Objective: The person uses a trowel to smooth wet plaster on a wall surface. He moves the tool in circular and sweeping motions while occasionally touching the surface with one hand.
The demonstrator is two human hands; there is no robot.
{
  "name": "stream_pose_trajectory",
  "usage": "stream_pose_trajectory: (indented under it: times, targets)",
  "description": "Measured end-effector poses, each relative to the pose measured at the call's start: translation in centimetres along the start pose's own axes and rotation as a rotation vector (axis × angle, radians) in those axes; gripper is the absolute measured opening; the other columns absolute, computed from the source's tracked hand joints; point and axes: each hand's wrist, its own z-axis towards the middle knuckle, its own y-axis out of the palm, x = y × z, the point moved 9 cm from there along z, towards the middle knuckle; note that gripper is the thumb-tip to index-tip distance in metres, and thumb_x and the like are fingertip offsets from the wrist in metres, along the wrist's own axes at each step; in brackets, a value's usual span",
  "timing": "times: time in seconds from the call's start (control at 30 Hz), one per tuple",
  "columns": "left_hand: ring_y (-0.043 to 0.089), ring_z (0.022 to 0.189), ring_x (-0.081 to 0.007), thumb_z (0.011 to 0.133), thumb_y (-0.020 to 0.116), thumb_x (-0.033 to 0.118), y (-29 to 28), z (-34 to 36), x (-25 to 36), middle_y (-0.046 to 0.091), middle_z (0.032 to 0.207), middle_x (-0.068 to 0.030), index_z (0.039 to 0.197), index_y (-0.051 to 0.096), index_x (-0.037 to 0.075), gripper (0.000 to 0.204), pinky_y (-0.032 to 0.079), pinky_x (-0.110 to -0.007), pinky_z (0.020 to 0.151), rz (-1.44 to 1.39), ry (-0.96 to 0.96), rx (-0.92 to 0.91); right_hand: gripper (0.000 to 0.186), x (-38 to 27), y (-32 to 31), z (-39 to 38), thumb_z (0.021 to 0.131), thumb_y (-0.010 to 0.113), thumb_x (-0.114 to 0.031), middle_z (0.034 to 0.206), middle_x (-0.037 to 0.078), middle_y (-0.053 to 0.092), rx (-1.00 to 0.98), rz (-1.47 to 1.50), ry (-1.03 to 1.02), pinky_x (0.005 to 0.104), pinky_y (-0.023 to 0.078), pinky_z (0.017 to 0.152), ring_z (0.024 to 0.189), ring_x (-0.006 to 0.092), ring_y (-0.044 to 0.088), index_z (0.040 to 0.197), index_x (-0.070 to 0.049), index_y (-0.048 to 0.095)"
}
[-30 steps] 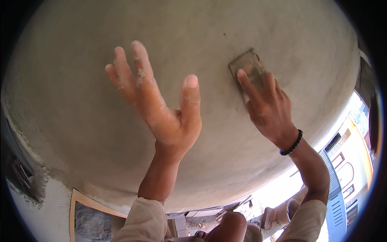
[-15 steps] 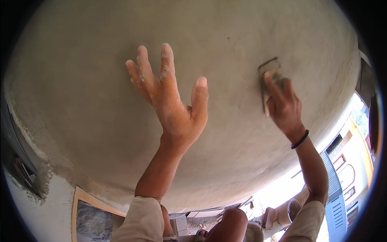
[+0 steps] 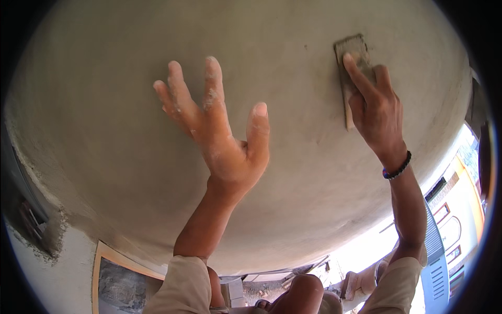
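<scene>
A broad grey-brown plastered surface [image 3: 293,172] fills most of the picture. On the right, my right hand [image 3: 377,107] is closed round a flat rectangular plastering float [image 3: 348,47], its index finger stretched along the back. The float lies flat on the plaster, long side roughly up and down; its handle is mostly hidden by my fingers. My left hand [image 3: 225,141], dusted pale on the fingers, is spread wide at the centre left with nothing in it. Its fingertips are at the plaster; whether they press on it, I cannot tell.
A wood-edged opening [image 3: 99,272] is at the lower left, beside a white wall [image 3: 73,272]. The plaster has a rough edge [image 3: 42,183] on the left. My bent knee [image 3: 307,290] shows at the bottom. Blue corrugated sheeting [image 3: 435,272] and a building [image 3: 454,222] stand at the lower right.
My right hand has slid the float upward over the plaster. My left hand stays nearly in place, its fingers shifting slightly to the left.
</scene>
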Motion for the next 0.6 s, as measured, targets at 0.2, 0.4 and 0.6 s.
stream_pose_trajectory:
  times: [0.2, 0.4, 0.6]
  targets:
    - [0.007, 0.144, -0.0517, 0.093, 0.061, 0.029, 0.5, -0.6, 1.3, 0.024, 0.152, -0.0300, 0.143, 0.039, -0.006, 0.065, 0.006, -0.066, 0.112, 0.057, -0.043, -0.080, 0.067, -5.8, 2.3, -4.2, 0.073, 0.063, 0.003, 0.091, 0.013, 0.049, -0.021, 0.094, -0.163, 0.0361, 0.053, 0.052, 0.072, 0.0270, 0.060, 0.135, -0.021, 0.058]
    - [0.005, 0.144, -0.0532, 0.093, 0.060, 0.029, 0.2, 0.1, 0.8, 0.021, 0.153, -0.0307, 0.144, 0.038, -0.004, 0.065, 0.005, -0.067, 0.112, 0.027, -0.061, -0.061, 0.072, 0.0, 1.3, -3.6, 0.071, 0.064, 0.002, 0.094, 0.012, 0.049, -0.035, 0.076, 0.008, 0.0360, 0.054, 0.056, 0.075, 0.0264, 0.059, 0.139, -0.021, 0.055]
    - [0.006, 0.144, -0.0532, 0.093, 0.060, 0.030, 0.0, -0.1, 0.9, 0.018, 0.155, -0.0299, 0.144, 0.039, -0.004, 0.065, 0.005, -0.066, 0.112, 0.066, -0.083, -0.074, 0.071, -7.2, 2.7, -6.2, 0.072, 0.066, 0.000, 0.091, 0.011, 0.048, -0.020, 0.037, -0.266, 0.0360, 0.053, 0.056, 0.075, 0.0257, 0.056, 0.139, -0.021, 0.054]
